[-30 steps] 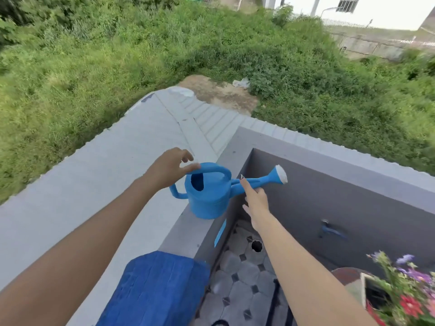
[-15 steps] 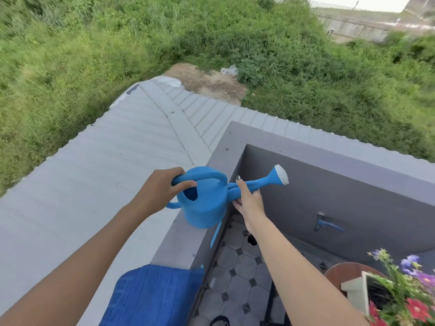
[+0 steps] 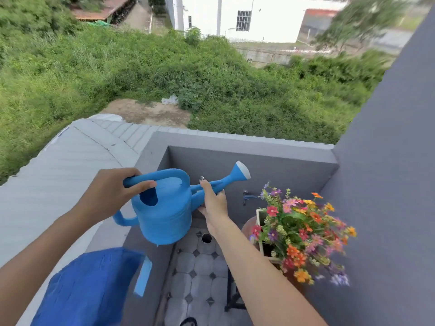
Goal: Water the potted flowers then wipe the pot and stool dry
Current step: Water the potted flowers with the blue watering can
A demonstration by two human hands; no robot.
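The left hand point(image 3: 110, 196) has a clenched grip on the top handle of the blue watering can point(image 3: 164, 212), fingers curled over the bar and the thumb pressed along its near side. The right hand point(image 3: 213, 203) grasps the spout from below near its base, with the forefinger laid straight along the spout and the other fingers wrapped under it. Both forearms reach forward from the bottom corners, the left bent in from the left, the right running straight up the middle. The can is held in the air, about level, with its white-tipped rose pointing up and to the right, above the corner of the grey ledge point(image 3: 150, 158).

Nearest the camera, low on the left, a blue cloth point(image 3: 89, 288) lies on the ledge, blurred. Below the can is a floor of pale tiles point(image 3: 200, 267) with a small dark drain hole. To the right of the right forearm stand the potted flowers point(image 3: 299, 229), a bunch of red, orange, pink and purple blooms in a white pot point(image 3: 260, 216) that sits on a reddish-brown stool point(image 3: 247, 228). Just behind the flowers a blue tap point(image 3: 250, 197) projects from the grey wall. Beyond the ledge lies a pale ribbed roof point(image 3: 70, 156), then thick green brush and a white building. No writing or label can be read anywhere.
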